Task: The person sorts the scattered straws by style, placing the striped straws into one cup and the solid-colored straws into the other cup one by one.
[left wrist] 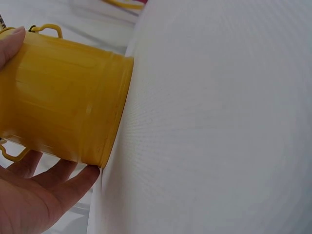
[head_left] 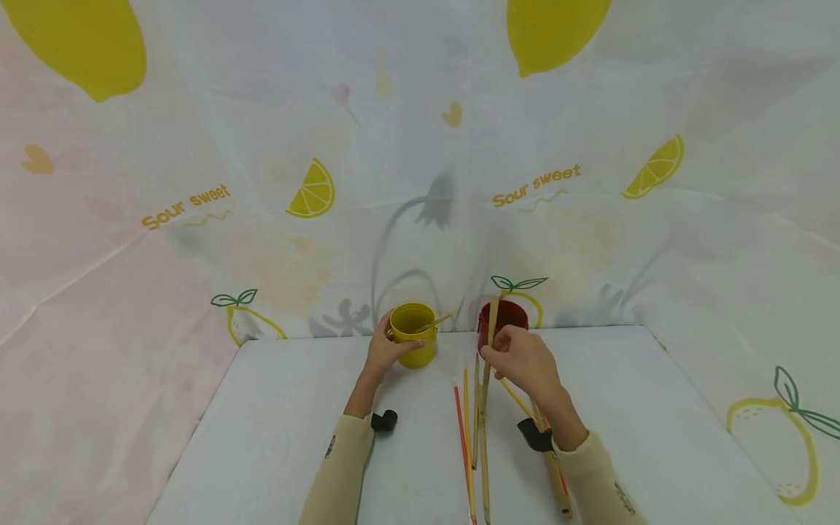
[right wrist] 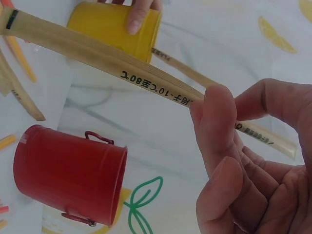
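My left hand (head_left: pixel 383 351) holds a small yellow bucket (head_left: pixel 417 356) that stands at the back of the table. Its thumb lies along the near side and the fingers reach round the other side, down to the base in the left wrist view. One wrapped straw (head_left: pixel 440 321) leans inside that bucket, its end above the rim. Between thumb and forefinger, my right hand (head_left: pixel 523 359) pinches another paper-wrapped drinking straw (right wrist: pixel 102 57), printed with dark lettering. A red bucket (right wrist: pixel 68 173) stands just beyond the right hand; I cannot see its bottom inside.
Loose red straws (head_left: pixel 460 426), yellow straws (head_left: pixel 467 408) and wrapped straws (head_left: pixel 484 467) lie lengthwise on the white table (head_left: pixel 262 452) between the arms. More straws (head_left: pixel 556 485) lie under the right wrist. A lemon-printed cloth (head_left: pixel 407 168) hangs right behind the buckets.
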`<state>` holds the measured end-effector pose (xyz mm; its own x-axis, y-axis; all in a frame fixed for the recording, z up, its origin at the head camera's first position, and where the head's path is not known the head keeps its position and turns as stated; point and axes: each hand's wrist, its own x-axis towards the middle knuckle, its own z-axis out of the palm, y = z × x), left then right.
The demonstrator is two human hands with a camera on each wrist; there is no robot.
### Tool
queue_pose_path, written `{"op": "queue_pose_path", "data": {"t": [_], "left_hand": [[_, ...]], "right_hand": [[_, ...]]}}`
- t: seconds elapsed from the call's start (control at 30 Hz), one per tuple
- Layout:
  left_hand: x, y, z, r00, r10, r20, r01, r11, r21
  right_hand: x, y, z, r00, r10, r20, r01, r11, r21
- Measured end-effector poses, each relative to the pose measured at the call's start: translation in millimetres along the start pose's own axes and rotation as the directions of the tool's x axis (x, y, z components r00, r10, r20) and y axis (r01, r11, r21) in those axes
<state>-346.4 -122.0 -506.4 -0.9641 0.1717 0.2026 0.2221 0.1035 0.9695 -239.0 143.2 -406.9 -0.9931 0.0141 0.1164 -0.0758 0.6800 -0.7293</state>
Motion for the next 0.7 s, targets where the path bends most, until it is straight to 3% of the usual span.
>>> {"op": "queue_pose_path", "data": {"t": [0.2,0.47,0.7], "left_hand": [[0.3,-0.5,-0.6,1.000,0.012,0.011,-0.012,1.000,-0.011],[2.5,-3.9,-1.0,1.000,-0.011,0.012,0.011,1.000,0.000],[14.4,-34.6,0.7,1.000,-0.006,-0.024,0.005,0.999,-0.033]], "right_hand": [[3.8,-8,-1,0.996,-0.046,-0.079,0.047,0.999,0.017],[9.0,-16,0,0.976,-0.091,-0.198,0.111,0.990,0.089],[14.2,-21,2,0.954,-0.138,-0.268,0.174,0.978,0.117]]}}
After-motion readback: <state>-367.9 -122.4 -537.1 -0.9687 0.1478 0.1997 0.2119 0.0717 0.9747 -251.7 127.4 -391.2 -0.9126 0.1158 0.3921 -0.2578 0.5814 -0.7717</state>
